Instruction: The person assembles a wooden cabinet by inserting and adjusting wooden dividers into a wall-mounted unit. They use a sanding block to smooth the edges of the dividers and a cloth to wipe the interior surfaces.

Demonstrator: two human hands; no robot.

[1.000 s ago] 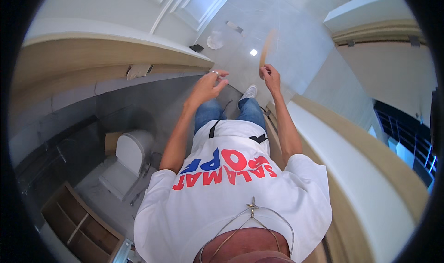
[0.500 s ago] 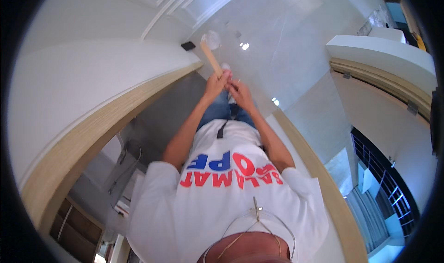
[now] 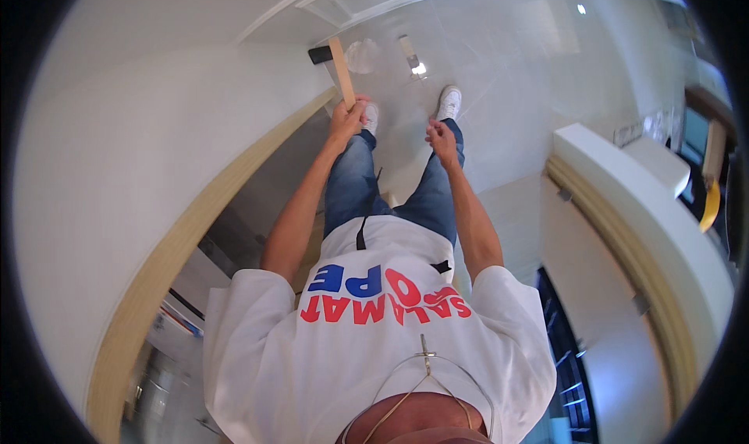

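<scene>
My left hand [image 3: 348, 121] is closed round the lower end of a flat, pale wooden strip [image 3: 341, 68]. The strip points up and away from me, towards the white wall. Apart from it, over my right thigh, my right hand [image 3: 441, 141] has its fingers curled together. Whether anything small sits between those fingers I cannot make out. Beyond the strip a crumpled whitish, see-through piece [image 3: 361, 56] lies on the floor, and a small flat item with a pale end [image 3: 409, 51] lies to its right.
A black block-like object [image 3: 320, 55] rests by the wall's corner. Wood-trimmed door frames stand on my left [image 3: 199, 225] and right [image 3: 605, 233]. My white shoes [image 3: 449, 102] are on the shiny grey floor [image 3: 507, 93]. A yellow curved thing [image 3: 709, 207] shows at far right.
My hands were together at the strip's lower end; now the right hand has come away to the right. The strip stays in my left hand. My view has turned and my legs are further apart.
</scene>
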